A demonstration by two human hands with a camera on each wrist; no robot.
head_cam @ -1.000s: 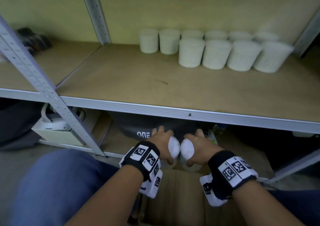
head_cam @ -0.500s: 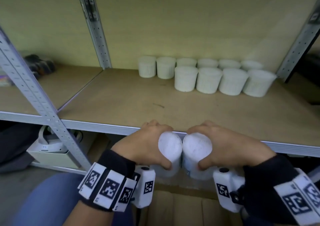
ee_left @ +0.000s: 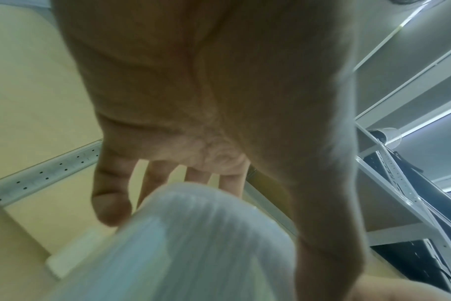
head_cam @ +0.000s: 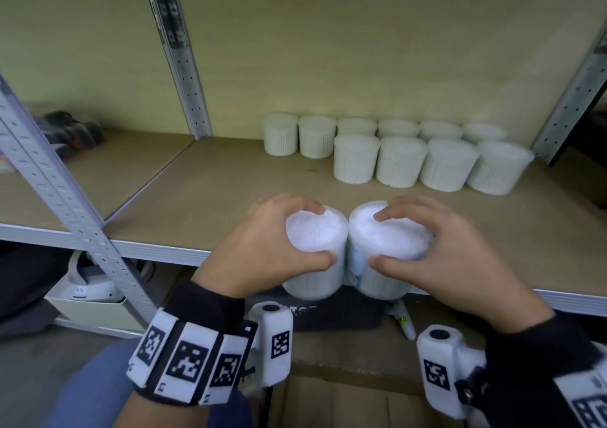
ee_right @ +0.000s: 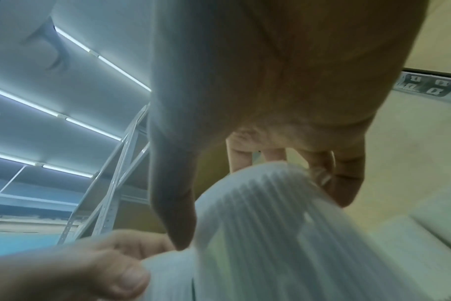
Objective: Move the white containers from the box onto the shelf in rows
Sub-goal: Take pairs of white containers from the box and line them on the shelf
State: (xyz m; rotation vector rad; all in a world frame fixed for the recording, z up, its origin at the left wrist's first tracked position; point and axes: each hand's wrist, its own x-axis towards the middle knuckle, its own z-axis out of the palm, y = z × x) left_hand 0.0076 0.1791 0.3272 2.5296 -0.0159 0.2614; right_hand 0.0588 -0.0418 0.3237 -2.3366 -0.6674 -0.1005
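Note:
My left hand (head_cam: 289, 240) grips a white ribbed container (head_cam: 315, 250) by its top, thumb near and fingers far. My right hand (head_cam: 423, 237) holds a second white container (head_cam: 387, 247) the same way. The two containers touch side by side, upright, over the front edge of the wooden shelf (head_cam: 213, 191). At the back right of the shelf stand several white containers (head_cam: 400, 161) in two rows. The left wrist view shows the left hand (ee_left: 193, 183) over its container (ee_left: 193, 244); the right wrist view shows the right hand (ee_right: 245, 183) on its container (ee_right: 283, 234). A cardboard box (head_cam: 345, 401) lies below.
Grey metal uprights (head_cam: 65, 197) (head_cam: 177, 50) frame the shelf at left and another upright (head_cam: 571, 99) stands at right. Dark items (head_cam: 72, 128) sit on the neighbouring shelf at far left. Under the shelf are a white headset in a box (head_cam: 88, 289) and a dark bag (head_cam: 328, 312).
Both hands have risen from below the shelf, each with a container, up and forward to the shelf's front edge. The head view has tilted upward.

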